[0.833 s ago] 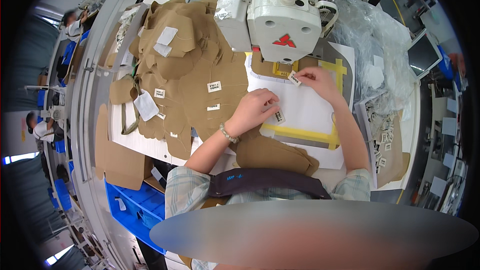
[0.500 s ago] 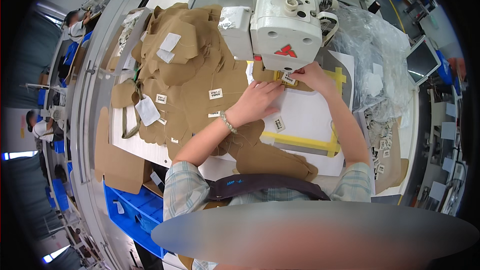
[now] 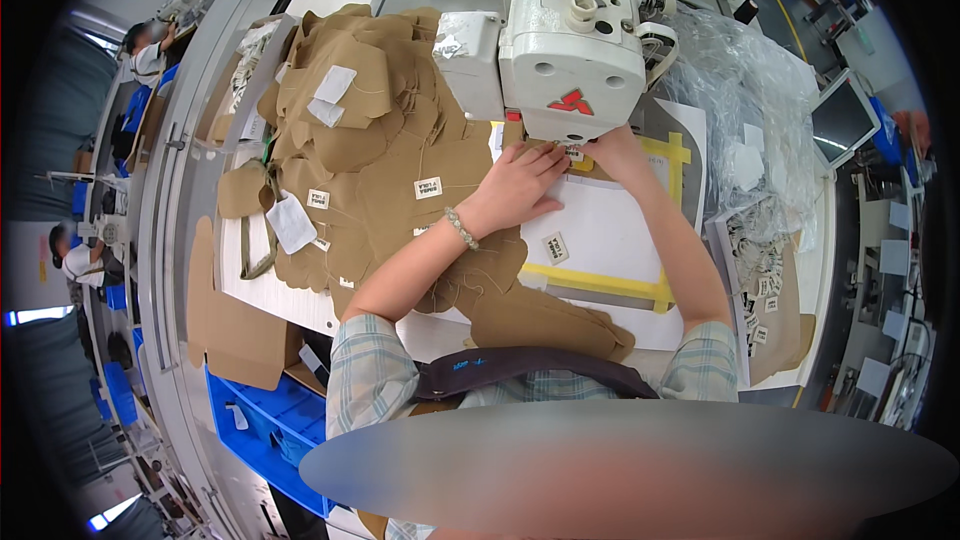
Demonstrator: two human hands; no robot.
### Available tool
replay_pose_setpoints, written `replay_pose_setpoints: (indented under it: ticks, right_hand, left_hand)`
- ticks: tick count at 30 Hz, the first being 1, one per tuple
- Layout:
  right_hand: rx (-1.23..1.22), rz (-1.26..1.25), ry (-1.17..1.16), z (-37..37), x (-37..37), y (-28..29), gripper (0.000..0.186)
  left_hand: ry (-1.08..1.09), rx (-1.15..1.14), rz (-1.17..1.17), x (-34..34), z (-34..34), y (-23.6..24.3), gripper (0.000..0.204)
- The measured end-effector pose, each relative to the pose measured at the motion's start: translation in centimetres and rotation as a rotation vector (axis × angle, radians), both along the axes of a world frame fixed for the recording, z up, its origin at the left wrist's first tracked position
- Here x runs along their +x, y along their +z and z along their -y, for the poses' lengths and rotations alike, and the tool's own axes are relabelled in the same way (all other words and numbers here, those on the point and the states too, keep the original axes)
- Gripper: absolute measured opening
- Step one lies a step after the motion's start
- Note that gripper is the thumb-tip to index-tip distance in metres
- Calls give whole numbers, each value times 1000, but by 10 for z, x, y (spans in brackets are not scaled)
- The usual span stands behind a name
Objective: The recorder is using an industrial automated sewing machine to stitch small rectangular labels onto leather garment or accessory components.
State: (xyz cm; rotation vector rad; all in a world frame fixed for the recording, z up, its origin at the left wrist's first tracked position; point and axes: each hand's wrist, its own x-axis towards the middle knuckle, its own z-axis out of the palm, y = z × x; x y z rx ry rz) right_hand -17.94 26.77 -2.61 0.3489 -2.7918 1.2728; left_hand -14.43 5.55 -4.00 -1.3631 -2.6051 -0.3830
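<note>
My left hand (image 3: pixel 512 187) lies with fingers stretched out and flat at the front of a white sewing machine head (image 3: pixel 572 70), its fingertips at a brown fabric piece (image 3: pixel 512 132). Beneath the head, a small white printed label (image 3: pixel 574 154) sits by a yellow clamp (image 3: pixel 581 165). My right hand (image 3: pixel 618 154) reaches in from the right, its fingers drawn together at the label's edge; the machine partly covers them. Another label (image 3: pixel 555 247) lies loose on a white sheet (image 3: pixel 610 225) bordered with yellow tape (image 3: pixel 600 283).
Brown fabric pieces (image 3: pixel 340 160), several with labels, are heaped on the left. An open cardboard box (image 3: pixel 235 320) and a blue bin (image 3: pixel 265 420) stand at the lower left. On the right are clear plastic wrap (image 3: pixel 745 90) and a tray of loose labels (image 3: pixel 765 280).
My left hand has shifted slightly up and to the right, closer to the label. My right hand has moved a little further under the machine head, so its fingers show less.
</note>
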Motion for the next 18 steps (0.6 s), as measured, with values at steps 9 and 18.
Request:
replay_pose_setpoints:
  ticks: [9, 18]
  right_hand:
    - [-6, -219, -53, 8, 2, -8, 19]
    - [247, -454, 100, -14, 21, -13, 13]
  left_hand:
    - [48, -109, -80, -2, -4, 0, 65]
    - [14, -65, -78, -10, 0, 2, 62]
